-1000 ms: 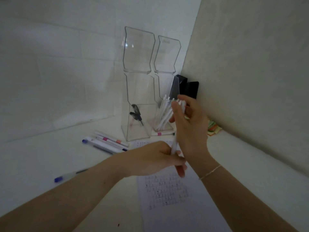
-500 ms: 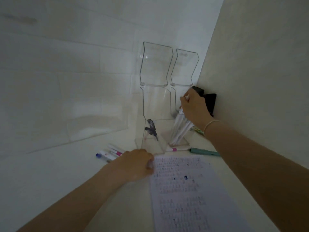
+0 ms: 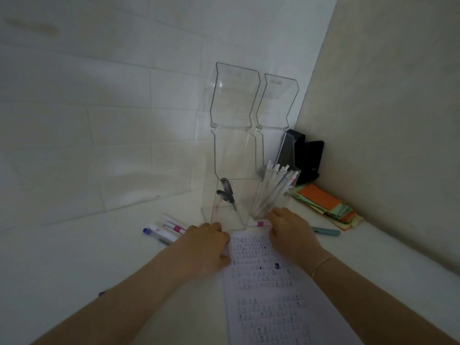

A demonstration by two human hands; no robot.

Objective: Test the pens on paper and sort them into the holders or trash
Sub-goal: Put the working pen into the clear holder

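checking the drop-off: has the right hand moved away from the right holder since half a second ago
Yes. The right hand has come down from the top of the right holder to its base, at the pink-banded pen.

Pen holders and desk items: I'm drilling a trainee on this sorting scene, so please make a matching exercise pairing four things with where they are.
Things:
1. left clear holder
2. right clear holder
3. teal pen
4. stack of coloured paper slips

Places or states:
A. lies flat on the desk, right of the right hand
B. packed with white pens
C. piled by the right wall, beside the black object
D. holds just a dark pen or two

Pairs: 1-D, 2-B, 3-A, 4-C
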